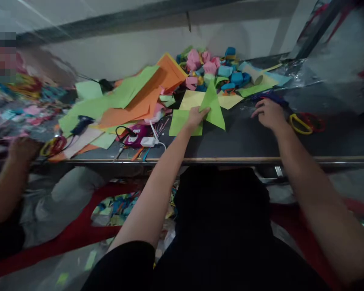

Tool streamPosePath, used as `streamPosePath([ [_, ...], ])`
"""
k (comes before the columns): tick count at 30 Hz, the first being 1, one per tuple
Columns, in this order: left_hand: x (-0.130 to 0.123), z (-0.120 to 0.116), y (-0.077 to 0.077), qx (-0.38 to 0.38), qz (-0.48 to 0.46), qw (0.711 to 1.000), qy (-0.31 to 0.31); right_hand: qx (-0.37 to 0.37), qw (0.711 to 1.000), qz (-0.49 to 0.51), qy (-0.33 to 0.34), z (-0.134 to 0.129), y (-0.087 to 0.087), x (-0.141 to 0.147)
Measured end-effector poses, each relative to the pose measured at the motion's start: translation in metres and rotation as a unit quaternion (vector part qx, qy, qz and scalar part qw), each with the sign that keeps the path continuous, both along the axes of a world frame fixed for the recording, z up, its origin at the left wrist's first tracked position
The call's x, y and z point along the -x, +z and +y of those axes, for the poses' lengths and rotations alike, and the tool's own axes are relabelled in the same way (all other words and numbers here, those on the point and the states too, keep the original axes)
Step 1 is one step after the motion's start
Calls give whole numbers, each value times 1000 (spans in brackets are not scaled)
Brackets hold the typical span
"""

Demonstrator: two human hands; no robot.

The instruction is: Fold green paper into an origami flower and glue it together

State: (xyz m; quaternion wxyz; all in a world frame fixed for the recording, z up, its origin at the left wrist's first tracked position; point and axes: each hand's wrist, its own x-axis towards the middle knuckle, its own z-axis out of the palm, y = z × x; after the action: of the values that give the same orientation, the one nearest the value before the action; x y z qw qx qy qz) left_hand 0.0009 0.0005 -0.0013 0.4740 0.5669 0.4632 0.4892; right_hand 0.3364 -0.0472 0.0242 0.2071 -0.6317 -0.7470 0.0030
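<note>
My left hand (pixel 197 117) pinches a bright green sheet of paper (pixel 214 106), folded to a point and raised off the table. Under that hand lies a flat green square (pixel 179 122), with pale yellow paper (pixel 191 99) behind it. My right hand (pixel 268 112) is at the right, its fingers loosely bent and apart, holding nothing that I can see. Just behind it is a dark blue item (pixel 271 96), partly covered by the hand and too blurred to name. Scissors with yellow and red handles (pixel 301 123) rest to the right of this hand.
Small folded pink and blue paper pieces (pixel 210 66) are heaped at the back. Orange and green sheets (pixel 130 99) spread leftward. A purple power strip (pixel 136 135) with plugs and cables sits near the table edge (pixel 218 159). A co-worker's hand (pixel 22 150) is at far left.
</note>
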Motion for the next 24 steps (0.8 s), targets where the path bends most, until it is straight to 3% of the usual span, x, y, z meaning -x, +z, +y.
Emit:
streamPosePath([
  [5, -1, 2, -4, 3, -8, 1000, 4, -36, 999, 8, -18, 4, -6, -8],
  [11, -3, -1, 0, 12, 4, 1000, 19, -15, 998, -13, -56, 2, 2, -16],
  [16, -5, -9, 8, 18, 7, 1000, 18, -2, 1000, -14, -11, -1, 4, -10],
  [20, -5, -13, 14, 28, 18, 999, 15, 32, 996, -67, -51, -3, 8, 1],
  [24, -4, -15, 16, 27, 15, 999, 11, 39, 993, -104, -48, -8, 12, 8],
])
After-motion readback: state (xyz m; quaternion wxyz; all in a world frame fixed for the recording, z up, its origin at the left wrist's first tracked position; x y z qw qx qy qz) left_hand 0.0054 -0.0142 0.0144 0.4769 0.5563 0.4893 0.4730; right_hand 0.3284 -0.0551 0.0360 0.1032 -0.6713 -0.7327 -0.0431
